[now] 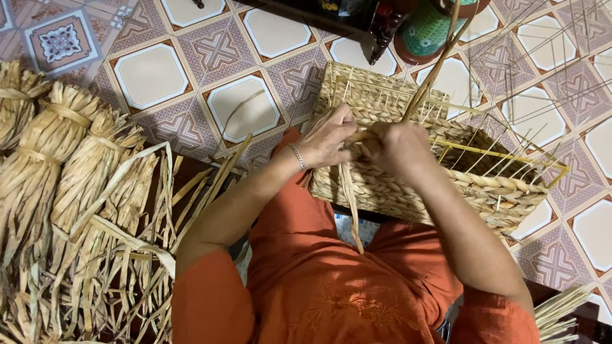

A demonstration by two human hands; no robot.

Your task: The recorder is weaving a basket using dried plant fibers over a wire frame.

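A half-woven rectangular basket (pixel 408 191) of braided pale straw rests on my lap, over a yellow wire frame (pixel 503 155) with thin upright ribs. My left hand (pixel 328 137) pinches a flat straw strand (pixel 350 204) at the basket's near rim; the strand's loose end hangs down over my orange clothing. My right hand (pixel 398 148) is closed on the same weave just beside it, gripping a strand (pixel 430 76) that runs up and away to the top of the view. A thin bracelet sits on my left wrist.
Tied bundles of dried straw (pixel 70 165) and loose strips lie piled at the left on the patterned tile floor (pixel 210 70). A green round container (pixel 430 28) and dark furniture leg stand behind the basket. More straw ends (pixel 561 309) poke in at lower right.
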